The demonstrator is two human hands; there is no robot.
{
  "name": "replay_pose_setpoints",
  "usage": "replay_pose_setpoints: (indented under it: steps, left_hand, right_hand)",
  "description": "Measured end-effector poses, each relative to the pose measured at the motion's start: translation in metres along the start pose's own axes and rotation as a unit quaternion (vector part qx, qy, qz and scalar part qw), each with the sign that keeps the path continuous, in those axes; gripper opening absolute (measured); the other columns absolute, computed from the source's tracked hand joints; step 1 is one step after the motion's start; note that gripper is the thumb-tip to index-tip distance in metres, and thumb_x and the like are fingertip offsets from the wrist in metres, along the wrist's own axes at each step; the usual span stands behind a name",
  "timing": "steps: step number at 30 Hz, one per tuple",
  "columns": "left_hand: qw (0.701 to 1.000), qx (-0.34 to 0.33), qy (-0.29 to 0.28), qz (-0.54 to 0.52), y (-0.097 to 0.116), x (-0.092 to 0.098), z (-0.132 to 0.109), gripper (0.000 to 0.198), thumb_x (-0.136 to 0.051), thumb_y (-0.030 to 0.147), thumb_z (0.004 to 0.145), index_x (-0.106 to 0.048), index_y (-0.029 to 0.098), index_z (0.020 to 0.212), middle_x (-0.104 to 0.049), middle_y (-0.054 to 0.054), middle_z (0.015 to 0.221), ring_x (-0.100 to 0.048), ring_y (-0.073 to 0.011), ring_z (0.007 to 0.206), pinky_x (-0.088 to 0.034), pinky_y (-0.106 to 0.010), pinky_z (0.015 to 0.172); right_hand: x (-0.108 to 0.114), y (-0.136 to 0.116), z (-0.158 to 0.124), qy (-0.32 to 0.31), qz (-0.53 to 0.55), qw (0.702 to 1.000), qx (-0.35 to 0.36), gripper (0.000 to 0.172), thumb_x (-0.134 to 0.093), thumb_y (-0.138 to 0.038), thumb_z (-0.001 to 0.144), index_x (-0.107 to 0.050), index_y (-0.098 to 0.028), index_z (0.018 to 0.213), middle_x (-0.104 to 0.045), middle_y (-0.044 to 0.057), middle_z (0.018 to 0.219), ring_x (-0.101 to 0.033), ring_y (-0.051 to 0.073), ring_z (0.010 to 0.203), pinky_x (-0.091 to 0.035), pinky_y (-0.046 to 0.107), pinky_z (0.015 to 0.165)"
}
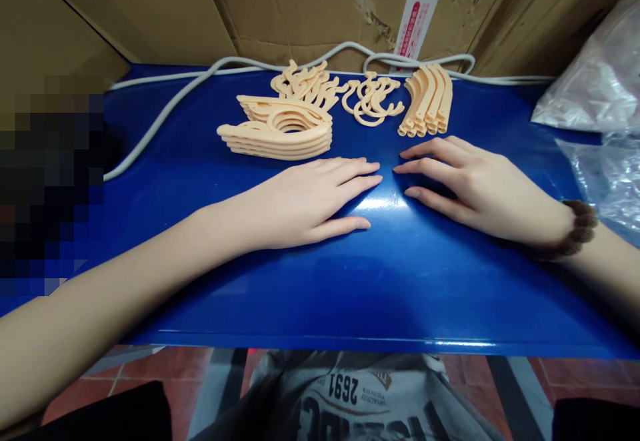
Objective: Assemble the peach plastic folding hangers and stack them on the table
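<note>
My left hand (325, 201) lies flat on the blue tabletop, palm down, fingers stretched out and holding nothing. Just behind it is a stack of beige plastic hanger pieces (277, 137) with curved openings. My right hand (455, 177) rests on the table with its fingers apart and slightly bent, also holding nothing. Beyond its fingertips stands a bundle of curved beige arm pieces (429, 101). Between the stacks lie loose beige hooks (371, 99). Smaller wavy beige pieces (303, 84) are heaped behind the left stack. Neither hand touches any of these parts.
Cardboard boxes (300, 11) wall off the back of the blue table (320, 287). A white cable (175, 107) loops along the rear and left side. Clear plastic bags (595, 74) sit at the right. The table's front edge runs close to my body.
</note>
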State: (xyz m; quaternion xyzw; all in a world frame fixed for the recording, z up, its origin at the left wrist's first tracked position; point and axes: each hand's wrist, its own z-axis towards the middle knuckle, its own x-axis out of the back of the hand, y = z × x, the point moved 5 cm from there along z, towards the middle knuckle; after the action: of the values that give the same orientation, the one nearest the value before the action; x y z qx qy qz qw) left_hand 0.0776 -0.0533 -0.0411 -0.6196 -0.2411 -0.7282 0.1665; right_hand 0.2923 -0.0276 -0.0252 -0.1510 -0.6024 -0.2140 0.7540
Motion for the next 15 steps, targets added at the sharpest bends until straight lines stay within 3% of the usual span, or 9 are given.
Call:
replay_pose_setpoints:
  steps: [15]
  left_hand:
    - [1.000, -0.002, 0.003, 0.007, 0.0012, 0.0004, 0.0003, 0.065, -0.047, 0.051, 0.114, -0.053, 0.007, 0.161, -0.050, -0.020, 0.169, -0.052, -0.0358, 0.155, -0.041, -0.050, 0.130]
  right_hand:
    - [0.0003, -0.0047, 0.0002, 0.001, -0.052, 0.998, 0.017, 0.038, -0.049, -0.034, 0.112, -0.071, -0.010, 0.132, -0.071, 0.019, 0.134, -0.071, 0.032, 0.116, -0.060, 0.047, 0.101]
